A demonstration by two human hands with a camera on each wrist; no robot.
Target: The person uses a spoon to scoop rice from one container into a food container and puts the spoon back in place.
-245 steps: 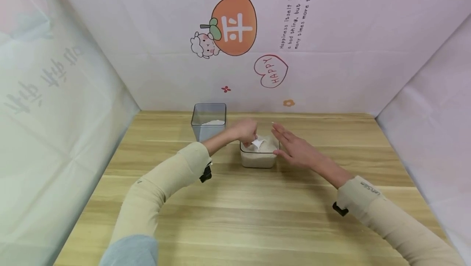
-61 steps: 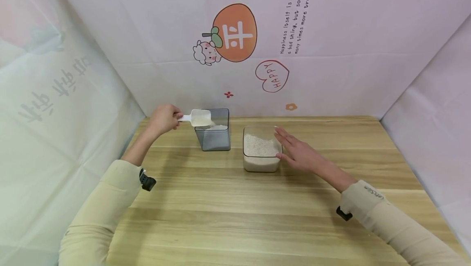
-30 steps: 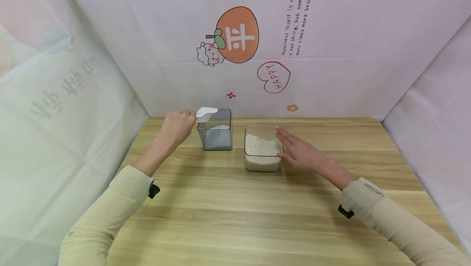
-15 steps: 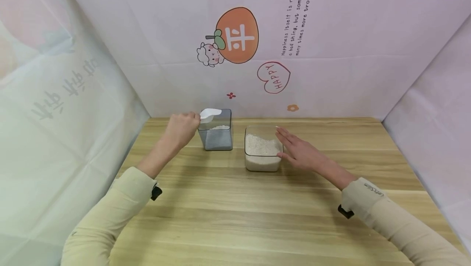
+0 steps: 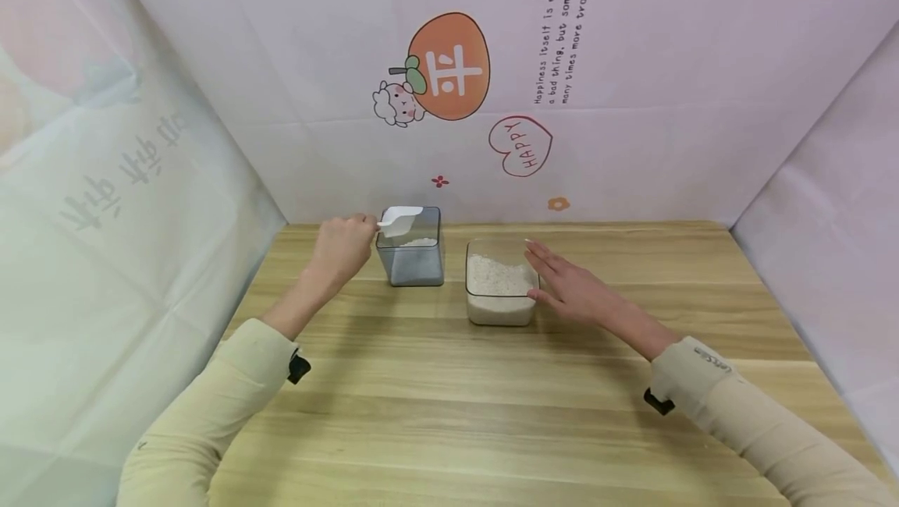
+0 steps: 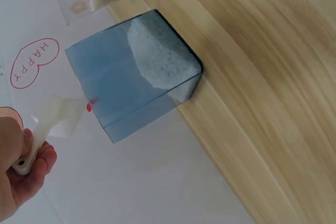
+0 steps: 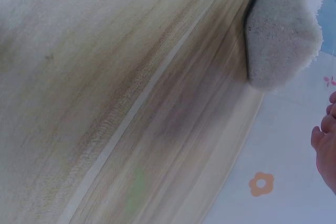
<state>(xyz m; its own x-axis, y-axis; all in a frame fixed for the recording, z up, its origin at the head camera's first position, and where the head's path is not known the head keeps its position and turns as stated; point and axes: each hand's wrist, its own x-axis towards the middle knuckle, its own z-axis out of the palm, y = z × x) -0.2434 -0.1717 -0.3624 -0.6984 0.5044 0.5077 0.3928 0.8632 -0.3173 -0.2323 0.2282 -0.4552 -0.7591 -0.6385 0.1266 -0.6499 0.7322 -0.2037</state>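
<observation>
My left hand (image 5: 344,246) grips the handle of a small white scoop (image 5: 402,220). The scoop's bowl is tipped over the mouth of a square see-through blue-grey container (image 5: 416,269). White powder lies in the bottom of that container, as the left wrist view also shows. To its right stands a square clear container (image 5: 500,312) partly filled with off-white grainy powder. My right hand (image 5: 572,288) rests its straight fingers against this container's right side. Only the fingers of my right hand (image 7: 326,140) show at the edge of the right wrist view.
Both containers stand on a wood-grain table (image 5: 492,413), near its back edge. A white printed sheet (image 5: 632,101) rises behind them, with pale sheets at the left (image 5: 105,296) and right (image 5: 829,257).
My left hand has moved the scoop from the clear container to the blue-grey one. Powder spilled from the scoop's bowl, which has since turned over further. My right hand has stayed in place.
</observation>
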